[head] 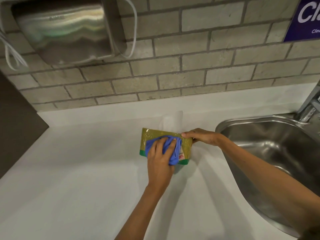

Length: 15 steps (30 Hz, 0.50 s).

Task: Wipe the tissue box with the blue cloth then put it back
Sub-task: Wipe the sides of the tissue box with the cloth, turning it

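Head view — tissue box near sink rim; counter stretches left.

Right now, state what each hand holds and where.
Left hand holds the blue cloth, bunched, against the tissue box; right hand grips the box's right end.

Grey brick wall (white counter below)

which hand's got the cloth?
The left hand: it holds the blue cloth against the tissue box. The right hand only holds the box's end.
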{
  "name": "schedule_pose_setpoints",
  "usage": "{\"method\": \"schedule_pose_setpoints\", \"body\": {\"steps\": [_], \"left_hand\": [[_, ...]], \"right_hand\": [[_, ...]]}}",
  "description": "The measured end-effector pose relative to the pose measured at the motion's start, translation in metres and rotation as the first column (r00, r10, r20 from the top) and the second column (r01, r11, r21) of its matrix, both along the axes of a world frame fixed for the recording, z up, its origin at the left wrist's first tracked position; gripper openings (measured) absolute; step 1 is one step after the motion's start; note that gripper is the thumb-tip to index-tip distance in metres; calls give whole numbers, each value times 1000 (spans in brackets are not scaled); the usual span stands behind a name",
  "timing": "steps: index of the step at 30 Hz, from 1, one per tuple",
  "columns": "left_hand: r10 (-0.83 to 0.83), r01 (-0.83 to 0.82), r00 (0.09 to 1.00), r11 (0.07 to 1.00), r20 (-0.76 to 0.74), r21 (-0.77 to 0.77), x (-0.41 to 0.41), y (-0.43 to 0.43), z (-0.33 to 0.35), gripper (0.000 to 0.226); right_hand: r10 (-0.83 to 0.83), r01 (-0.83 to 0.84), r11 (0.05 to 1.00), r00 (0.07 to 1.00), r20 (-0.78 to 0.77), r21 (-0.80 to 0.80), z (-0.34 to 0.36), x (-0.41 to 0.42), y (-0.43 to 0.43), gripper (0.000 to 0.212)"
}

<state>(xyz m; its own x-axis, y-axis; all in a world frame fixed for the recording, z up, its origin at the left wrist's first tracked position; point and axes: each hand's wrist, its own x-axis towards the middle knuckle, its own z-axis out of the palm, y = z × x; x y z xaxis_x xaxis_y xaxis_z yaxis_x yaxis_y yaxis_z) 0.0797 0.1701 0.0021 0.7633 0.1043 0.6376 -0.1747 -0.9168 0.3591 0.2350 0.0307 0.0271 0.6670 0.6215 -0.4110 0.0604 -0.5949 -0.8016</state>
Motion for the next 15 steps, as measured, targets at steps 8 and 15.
{"method": "schedule_pose_setpoints", "body": {"steps": [8, 15], "left_hand": [[236, -254, 967, 893, -93, -371, 4, 30, 3, 53], [30, -53, 992, 980, -119, -193, -21, 4, -17, 53]], "right_hand": [[2, -1, 1000, 1000, 22, -20, 3, -3, 3, 28], [-89, 86, 995, 993, 75, 42, 2, -11, 4, 48]]}}
